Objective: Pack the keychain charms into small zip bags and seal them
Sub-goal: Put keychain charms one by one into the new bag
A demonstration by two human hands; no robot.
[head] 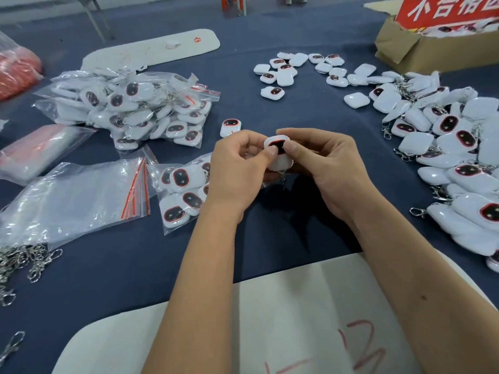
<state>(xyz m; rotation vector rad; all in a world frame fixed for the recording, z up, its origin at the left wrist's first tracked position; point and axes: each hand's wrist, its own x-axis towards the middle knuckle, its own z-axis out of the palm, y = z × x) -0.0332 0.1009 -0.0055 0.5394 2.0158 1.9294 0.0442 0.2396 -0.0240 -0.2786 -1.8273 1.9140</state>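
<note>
Left hand [237,168] and right hand [324,163] both pinching one keychain charm [279,153] between thumbs and forefingers, held just above the bench [270,109] near its middle, with a short metal chain [283,182] dangling beneath. Likely light, rigid and smooth-shelled, so apt to slip; best gripped by the rounded white sides, not the dark glossy face. Possibly a clear film or bag around the lower half, too faint to tell. Empty zip bags [78,201] stacked toward the left edge, filled bags [135,109] heaped beyond them, another filled bag [183,190] just beside the left wrist. Loose charms [453,147] piled along the right edge, clasps sticking out and ready to snag. Open cloth directly ahead of the hands; near edge covered by a white sheet [270,319].
</note>
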